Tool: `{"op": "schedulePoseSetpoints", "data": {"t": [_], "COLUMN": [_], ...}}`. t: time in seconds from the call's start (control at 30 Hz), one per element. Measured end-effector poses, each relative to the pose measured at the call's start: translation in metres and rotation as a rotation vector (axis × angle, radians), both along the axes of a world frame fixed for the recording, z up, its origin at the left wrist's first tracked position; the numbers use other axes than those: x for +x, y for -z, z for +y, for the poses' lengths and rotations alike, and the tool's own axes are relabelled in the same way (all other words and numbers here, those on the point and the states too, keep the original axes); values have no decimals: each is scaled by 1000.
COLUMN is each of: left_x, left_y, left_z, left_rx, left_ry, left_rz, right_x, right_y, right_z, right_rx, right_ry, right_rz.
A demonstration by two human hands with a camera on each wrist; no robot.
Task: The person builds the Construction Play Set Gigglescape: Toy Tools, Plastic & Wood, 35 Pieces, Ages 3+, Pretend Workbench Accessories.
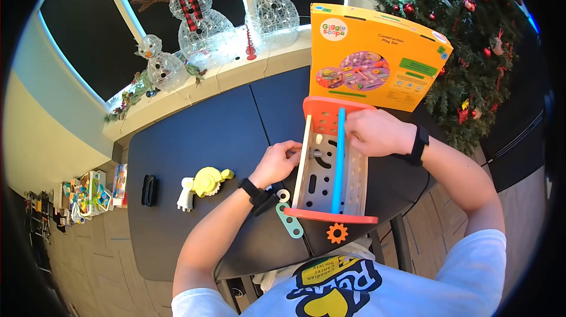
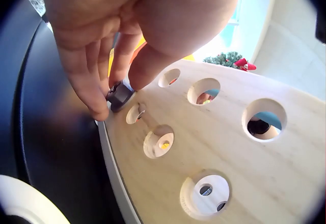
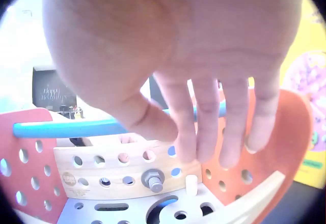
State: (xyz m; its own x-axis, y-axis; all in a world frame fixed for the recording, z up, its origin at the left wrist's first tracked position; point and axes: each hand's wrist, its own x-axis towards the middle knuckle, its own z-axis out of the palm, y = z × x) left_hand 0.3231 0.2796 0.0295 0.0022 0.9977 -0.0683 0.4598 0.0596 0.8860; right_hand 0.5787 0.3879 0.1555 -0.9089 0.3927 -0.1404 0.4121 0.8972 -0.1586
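A toy toolbox has red end panels (image 1: 330,217), pale wooden sides with holes (image 2: 239,173), a grey slotted base (image 3: 122,211) and a blue handle rod (image 1: 338,164). On the outside of one side, my left hand (image 1: 276,162) pinches a dark grey bolt head (image 2: 120,96) between thumb and fingers. Inside the box, the bolt's threaded end (image 3: 155,183) pokes out with a grey hexagonal piece around it. My right hand (image 1: 377,133) hangs over the box near the far end panel, its fingers pointing down with nothing visible in them. Below them stands a white peg (image 3: 191,185).
A teal strip with holes (image 1: 290,221), a white ring (image 1: 283,195) and an orange gear (image 1: 337,233) lie beside the box. Further left are a yellow-and-white toy (image 1: 206,183) and a black case (image 1: 150,190). A yellow carton (image 1: 377,52) stands behind.
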Motion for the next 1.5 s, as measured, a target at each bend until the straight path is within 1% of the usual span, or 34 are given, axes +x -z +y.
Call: {"op": "schedulePoseSetpoints", "data": {"t": [0.07,0.1,0.2,0.23,0.3,0.33,0.4,0.43,0.47,0.5,0.6,0.63,0.7,0.73,0.77,0.83,0.87,0.9,0.93,1.0,1.07,1.17,1.2,1.23,1.3,1.37,1.5], "left_x": [2,2,2,2,2,3,4,6,6,7,7,6,3,2,1,-2,-3,-6,-6,-6,-3,1,3,0,-4,-5,7], "left_y": [-1,-2,1,2,6,6,7,-1,-2,-3,6,11,21,18,15,8,6,18,19,20,8,-17,-28,-45,-57,-67,-90], "left_z": [-1,-1,-1,-1,-2,-3,-1,-3,-3,-4,-3,-2,-1,-2,-4,-7,-8,-5,-6,-8,-11,-8,-7,-7,-8,-5,-5], "left_rx": [-7,-9,14,25,44,34,16,-14,-21,-30,-7,10,122,179,102,249,322,265,258,252,274,314,326,245,259,361,408], "left_ry": [-4,-7,3,12,28,40,61,76,70,68,62,59,103,124,135,261,325,303,290,265,236,201,194,205,219,262,332], "left_rz": [-1,-2,19,11,-11,-23,-47,-39,-28,-16,-42,-60,5,38,-23,27,54,-97,-160,-247,-303,-342,-346,-235,-218,-199,-276], "right_x": [0,1,1,0,-4,-7,-11,-14,-16,-16,-18,-18,-19,-20,-21,-20,-19,-17,-14,-7,-2,7,9,10,12,12,11], "right_y": [-4,1,7,15,20,21,23,27,31,32,27,28,30,29,26,12,5,-8,-17,-9,-2,-3,-4,-3,-6,-6,-5], "right_z": [-22,-27,-36,-39,-48,-53,-60,-61,-61,-60,-58,-56,-49,-43,-34,-16,-13,-7,-1,14,25,28,28,27,25,25,20], "right_rx": [143,249,301,280,234,210,112,74,36,7,42,31,13,1,-11,-28,-151,-253,-353,-613,-846,-991,-1005,-1015,-1020,-1023,-1011], "right_ry": [41,-72,-364,-412,-444,-463,-484,-484,-482,-463,-472,-471,-474,-450,-426,-407,-335,-254,-171,-33,88,121,114,105,85,60,34], "right_rz": [187,221,251,252,171,128,116,94,73,114,67,106,183,234,285,411,476,444,411,507,619,776,819,859,916,960,1016]}}
